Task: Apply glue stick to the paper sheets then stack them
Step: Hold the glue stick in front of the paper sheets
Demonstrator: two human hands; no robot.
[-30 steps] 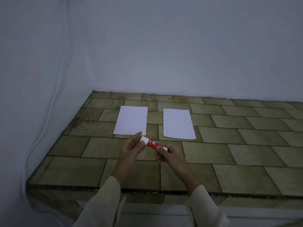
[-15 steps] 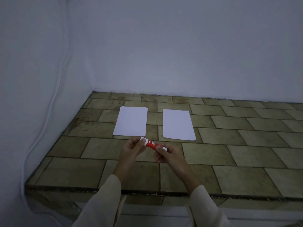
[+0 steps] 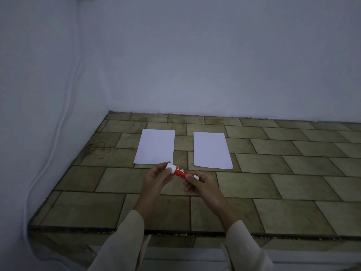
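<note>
Left hand [image 3: 156,178] and right hand [image 3: 201,183] each pinch 1 end of glue stick [image 3: 181,171]

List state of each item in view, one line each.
glue stick: held off the surface between both hands, tilted, cap end toward the left hand; cap looks on
left hand: fingertips pinching the white cap end
right hand: gripping the base end
left paper sheet: flat on the tiled surface, untouched
right paper sheet: flat, apart from the left one, unstacked
</note>
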